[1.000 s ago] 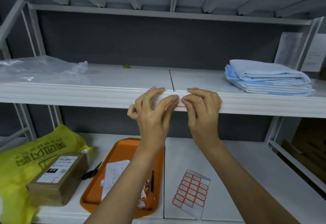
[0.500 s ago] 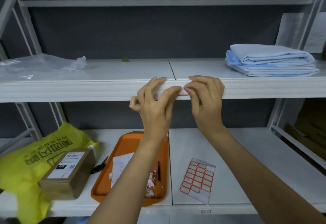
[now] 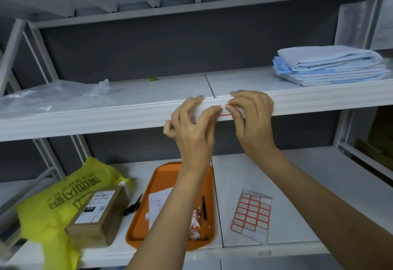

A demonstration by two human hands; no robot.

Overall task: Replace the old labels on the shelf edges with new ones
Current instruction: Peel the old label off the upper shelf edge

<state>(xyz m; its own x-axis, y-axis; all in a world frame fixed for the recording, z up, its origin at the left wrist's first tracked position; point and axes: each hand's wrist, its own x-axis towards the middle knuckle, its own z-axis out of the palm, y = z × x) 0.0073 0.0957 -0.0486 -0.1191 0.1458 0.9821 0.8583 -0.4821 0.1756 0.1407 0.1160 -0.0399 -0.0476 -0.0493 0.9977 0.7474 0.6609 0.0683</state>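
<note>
Label (image 3: pixel 223 112), red-bordered, between left hand (image 3: pixel 192 127) and right hand (image 3: pixel 254 120)

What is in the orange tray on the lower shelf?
A white backing sheet, a black pen and torn red-and-white label scraps. The left forearm crosses the orange tray, hiding its middle.

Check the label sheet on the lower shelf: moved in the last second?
No. The label sheet lies just right of the lower shelf seam, beside the orange tray, as before; only the view shifted.
</note>
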